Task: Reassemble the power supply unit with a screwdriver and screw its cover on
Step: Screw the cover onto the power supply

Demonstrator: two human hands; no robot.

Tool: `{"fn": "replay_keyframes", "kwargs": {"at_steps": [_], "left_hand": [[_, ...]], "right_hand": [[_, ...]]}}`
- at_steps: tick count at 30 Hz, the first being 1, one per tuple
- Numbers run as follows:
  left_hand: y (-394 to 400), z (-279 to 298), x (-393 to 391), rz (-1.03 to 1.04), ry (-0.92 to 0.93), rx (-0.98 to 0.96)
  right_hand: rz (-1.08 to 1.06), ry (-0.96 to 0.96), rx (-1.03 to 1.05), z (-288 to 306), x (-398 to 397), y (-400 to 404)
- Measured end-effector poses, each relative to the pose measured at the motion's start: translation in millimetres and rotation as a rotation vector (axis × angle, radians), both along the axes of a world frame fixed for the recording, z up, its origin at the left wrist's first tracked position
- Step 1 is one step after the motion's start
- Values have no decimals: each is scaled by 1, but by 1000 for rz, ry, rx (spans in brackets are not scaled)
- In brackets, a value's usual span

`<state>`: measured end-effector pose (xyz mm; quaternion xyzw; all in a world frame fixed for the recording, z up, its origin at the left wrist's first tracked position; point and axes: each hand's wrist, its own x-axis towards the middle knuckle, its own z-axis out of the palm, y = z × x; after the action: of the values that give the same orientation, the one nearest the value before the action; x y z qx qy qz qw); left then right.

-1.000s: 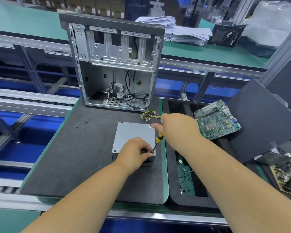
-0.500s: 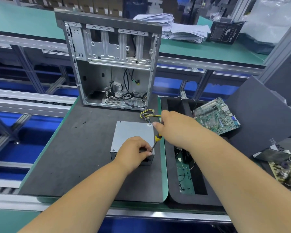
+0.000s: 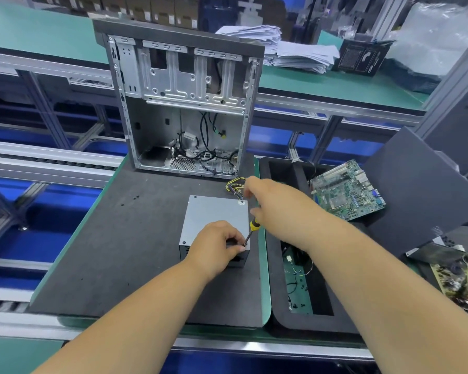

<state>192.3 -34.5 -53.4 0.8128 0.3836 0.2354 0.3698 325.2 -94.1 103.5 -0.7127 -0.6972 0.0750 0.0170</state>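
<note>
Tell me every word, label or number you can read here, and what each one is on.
None can be read with certainty.
Black box on the far bench: white print and a logo, too small and blurred.
Paper stack: no print legible.
Motherboard: markings too small.
Power supply unit: no label on the visible cover.

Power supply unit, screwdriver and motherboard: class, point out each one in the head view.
Power supply unit (image 3: 214,214), head view, bare grey top cover.
Screwdriver (image 3: 253,225), head view, yellow-and-black handle collar below the right hand.
Motherboard (image 3: 347,188), head view, middle of the green board.
</note>
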Motion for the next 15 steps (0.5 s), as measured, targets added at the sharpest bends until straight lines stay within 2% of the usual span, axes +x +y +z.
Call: {"fn": "replay_keyframes", "kwargs": {"at_steps": [2, 3, 4, 7, 8, 10, 13, 15], "left_hand": [[0, -1, 0, -4, 2, 6], [1, -1, 0, -8, 1, 8], [1, -1, 0, -11, -2, 7], [1, 0, 1, -9, -8, 0], [1, 0, 1, -4, -8, 0], [1, 0, 0, 1, -2, 6], [1, 0, 0, -7, 0, 11], [0, 1, 0, -13, 6, 12]], "right_hand": [[-102, -278, 97, -9, -7, 0], [-145, -318, 127, -15, -9, 0], [-169, -281, 119, -18, -9, -1], [-142, 162, -2, -6, 1, -3], [-95, 188, -37, 0, 3, -3], [-70, 49, -8, 0, 3, -2], [-236, -276, 90, -10, -7, 2], [-300, -291, 100, -15, -5, 2]]}}
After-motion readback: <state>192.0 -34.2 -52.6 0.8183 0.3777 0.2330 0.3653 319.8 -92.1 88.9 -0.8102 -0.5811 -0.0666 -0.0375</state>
